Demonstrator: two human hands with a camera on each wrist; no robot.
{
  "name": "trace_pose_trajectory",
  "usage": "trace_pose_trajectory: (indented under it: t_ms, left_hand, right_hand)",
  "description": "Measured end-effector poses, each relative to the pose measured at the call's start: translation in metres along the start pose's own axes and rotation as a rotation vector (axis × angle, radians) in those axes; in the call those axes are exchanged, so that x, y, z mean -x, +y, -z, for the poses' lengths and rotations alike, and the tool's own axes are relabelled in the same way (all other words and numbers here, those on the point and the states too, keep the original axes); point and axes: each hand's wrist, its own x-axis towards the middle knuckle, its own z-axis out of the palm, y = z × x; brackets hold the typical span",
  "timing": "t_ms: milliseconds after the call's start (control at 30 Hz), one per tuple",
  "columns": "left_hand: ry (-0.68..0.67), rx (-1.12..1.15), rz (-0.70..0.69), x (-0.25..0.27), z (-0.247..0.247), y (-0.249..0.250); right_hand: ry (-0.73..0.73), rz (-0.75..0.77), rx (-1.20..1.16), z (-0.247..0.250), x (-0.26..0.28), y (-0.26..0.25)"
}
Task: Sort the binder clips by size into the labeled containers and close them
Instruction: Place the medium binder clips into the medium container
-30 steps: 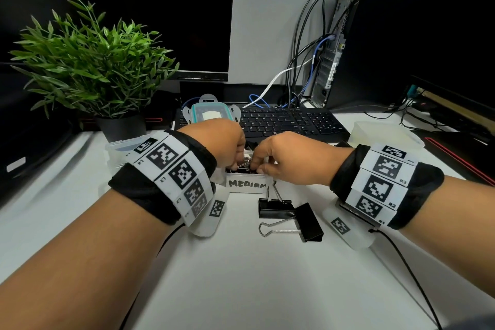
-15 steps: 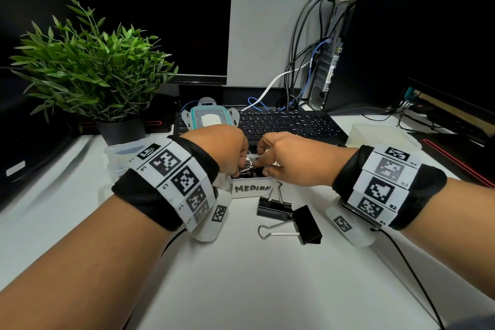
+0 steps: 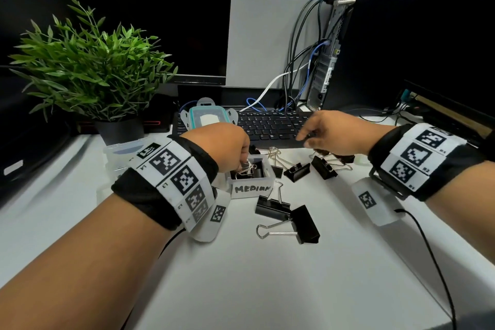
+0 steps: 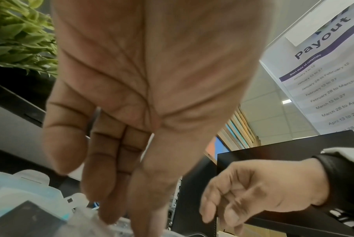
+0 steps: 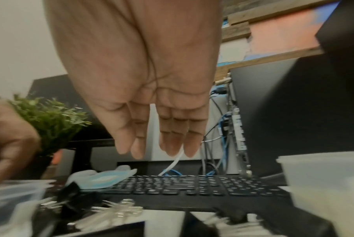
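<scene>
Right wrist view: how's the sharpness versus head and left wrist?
Right wrist: right hand fairly sharp, binder clips along the bottom edge smeared. Left wrist: left hand soft, poster text behind readable. Head: crisp, MEDIUM container label legible, wide-angle bending at the monitor edges.

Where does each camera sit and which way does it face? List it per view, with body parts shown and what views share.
Head: worn on the head, looking forward and down at the desk; both forearms, left hand at the MEDIUM container, right hand over loose binder clips.
Left wrist: looks along the left palm up toward a poster; the right hand shows too.
Right wrist: looks along the right palm toward the keyboard; left hand at the edge.
Shared: plant, keyboard, computer tower.
</scene>
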Motion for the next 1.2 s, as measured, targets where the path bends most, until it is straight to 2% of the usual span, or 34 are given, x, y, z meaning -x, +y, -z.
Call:
trace_pose_trajectory:
  t_ms: [200,267,533,867,1200]
  left_hand:
    - [0.035,0.01,0.021,-0.001,-0.001,-0.002]
    - [0.03,0.004,0.029,-0.001,-0.001,-0.003]
    - [-0.016,-0.017,0.069,0.0,0.0,-0.003]
    - [-0.17,-0.039,0.119,0.003,0.003,0.003]
    - [-0.182,-0.068,0.045,0.004,0.002,0.006]
  right_hand:
    - [-0.098,-0.241,0.15,-0.01,-0.005,0.05]
    - [-0.111,-0.267,0.154,-0.016,-0.005,0.059]
    - [-0.134,-0.202,0.12,-0.027,-0.014,0.061]
    - [-0.175,-0.137,0.117,-0.035,-0.018,0.049]
    - [-0.206,-0.083,0.005,-0.036,-0.008,0.036]
